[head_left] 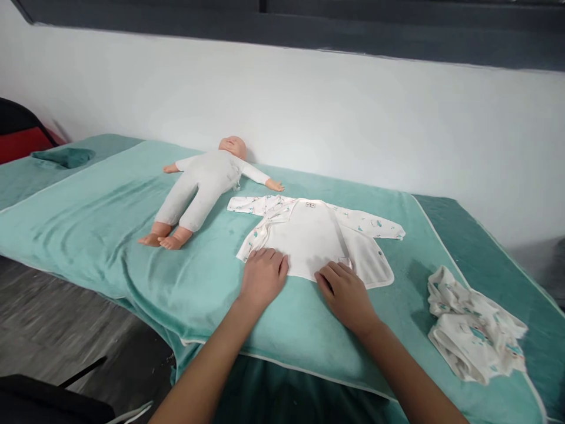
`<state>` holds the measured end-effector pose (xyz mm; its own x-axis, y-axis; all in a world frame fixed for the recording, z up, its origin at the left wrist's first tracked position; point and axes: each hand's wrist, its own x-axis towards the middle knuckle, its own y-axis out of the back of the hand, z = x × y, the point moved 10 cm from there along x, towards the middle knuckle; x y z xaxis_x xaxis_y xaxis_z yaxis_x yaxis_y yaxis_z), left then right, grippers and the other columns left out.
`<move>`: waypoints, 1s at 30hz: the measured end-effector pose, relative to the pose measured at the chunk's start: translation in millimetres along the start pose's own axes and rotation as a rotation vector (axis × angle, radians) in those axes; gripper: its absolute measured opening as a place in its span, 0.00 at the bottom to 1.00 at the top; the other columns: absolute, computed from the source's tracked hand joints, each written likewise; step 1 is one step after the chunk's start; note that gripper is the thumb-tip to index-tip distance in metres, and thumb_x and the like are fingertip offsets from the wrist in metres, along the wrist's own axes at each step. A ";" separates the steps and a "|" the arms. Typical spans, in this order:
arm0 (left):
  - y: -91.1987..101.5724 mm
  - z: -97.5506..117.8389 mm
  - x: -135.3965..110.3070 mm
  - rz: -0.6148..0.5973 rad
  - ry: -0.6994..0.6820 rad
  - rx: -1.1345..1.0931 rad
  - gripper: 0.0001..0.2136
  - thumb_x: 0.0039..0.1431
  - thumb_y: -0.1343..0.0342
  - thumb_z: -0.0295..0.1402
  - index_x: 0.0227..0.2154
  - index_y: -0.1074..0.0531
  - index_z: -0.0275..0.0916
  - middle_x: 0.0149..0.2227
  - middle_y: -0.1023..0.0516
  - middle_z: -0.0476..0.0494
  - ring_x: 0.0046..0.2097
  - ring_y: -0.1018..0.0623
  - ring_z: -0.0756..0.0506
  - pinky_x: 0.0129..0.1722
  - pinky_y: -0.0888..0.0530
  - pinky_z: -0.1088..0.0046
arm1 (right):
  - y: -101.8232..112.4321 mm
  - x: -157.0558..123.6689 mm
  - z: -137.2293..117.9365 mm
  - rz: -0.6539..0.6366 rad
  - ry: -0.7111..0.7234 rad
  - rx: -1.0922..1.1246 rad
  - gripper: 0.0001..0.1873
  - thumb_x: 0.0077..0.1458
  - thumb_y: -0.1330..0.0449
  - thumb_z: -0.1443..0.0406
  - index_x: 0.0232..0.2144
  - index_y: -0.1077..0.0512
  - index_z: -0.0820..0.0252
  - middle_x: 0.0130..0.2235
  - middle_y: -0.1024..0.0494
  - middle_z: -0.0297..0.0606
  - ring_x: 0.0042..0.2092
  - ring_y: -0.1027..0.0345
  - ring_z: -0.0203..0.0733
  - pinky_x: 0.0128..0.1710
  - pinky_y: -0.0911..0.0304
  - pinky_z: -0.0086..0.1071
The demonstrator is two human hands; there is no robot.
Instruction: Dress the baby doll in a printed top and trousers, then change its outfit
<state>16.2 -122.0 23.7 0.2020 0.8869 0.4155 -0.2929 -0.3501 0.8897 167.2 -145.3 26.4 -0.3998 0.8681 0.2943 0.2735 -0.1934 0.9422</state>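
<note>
A white baby shirt (304,238) with a small printed pattern on its sleeves lies spread open on a green cloth (291,318). My left hand (263,272) is at the lower left of its hem, fingers curled down onto the fabric. At the lower middle of the hem, my right hand (346,294) has its fingers bent over the edge, close to a small label. The palms face down, so the fingertips are partly hidden. Beyond the shirt to the left, a baby doll (205,182) in a white outfit lies on its back with arms spread.
A crumpled printed white garment (477,327) lies at the right. A darker green cover (481,253) shows beyond the light cloth's edge. White wall (309,112) runs along the back. A black and red object (24,138) stands far left, and grey floor (53,312) shows lower left.
</note>
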 end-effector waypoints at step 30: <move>23.8 -32.8 -19.7 0.258 0.294 0.018 0.10 0.63 0.46 0.29 0.47 0.27 0.38 0.53 0.24 0.35 0.52 0.28 0.34 0.46 0.35 0.58 | -60.8 111.9 46.2 0.067 -0.592 0.881 0.29 0.56 0.41 0.57 0.58 0.38 0.56 0.56 0.25 0.46 0.45 0.24 0.43 0.44 0.28 0.37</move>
<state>-25.5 -137.9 30.5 -0.1533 0.8168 0.5562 -0.2819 -0.5756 0.7677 146.3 -15.3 -5.4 0.0635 0.9980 -0.0068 0.9108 -0.0552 0.4090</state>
